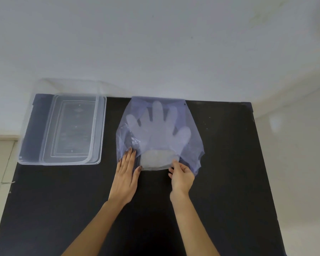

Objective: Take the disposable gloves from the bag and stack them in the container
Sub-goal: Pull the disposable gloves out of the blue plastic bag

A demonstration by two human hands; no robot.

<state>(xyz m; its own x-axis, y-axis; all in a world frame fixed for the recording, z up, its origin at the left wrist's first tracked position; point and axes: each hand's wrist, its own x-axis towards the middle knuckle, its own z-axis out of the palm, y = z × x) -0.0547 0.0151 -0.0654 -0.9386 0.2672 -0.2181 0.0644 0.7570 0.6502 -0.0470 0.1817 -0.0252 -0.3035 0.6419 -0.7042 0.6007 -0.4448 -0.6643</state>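
A thin clear plastic bag (191, 145) lies flat at the back middle of the black table, with a stack of white disposable gloves (160, 130) inside, fingers pointing away from me. The gloves' cuff end (155, 160) pokes out of the bag's near opening. My left hand (127, 174) lies flat, fingers apart, pressing the bag's near left edge. My right hand (181, 174) pinches the near right corner of the glove cuff. A clear rectangular container (44, 130) sits at the back left of the table.
The black table (229, 182) reaches the white wall at the back. Its left and right edges drop off to a pale floor. Bare tabletop lies in front of and to the right of the bag.
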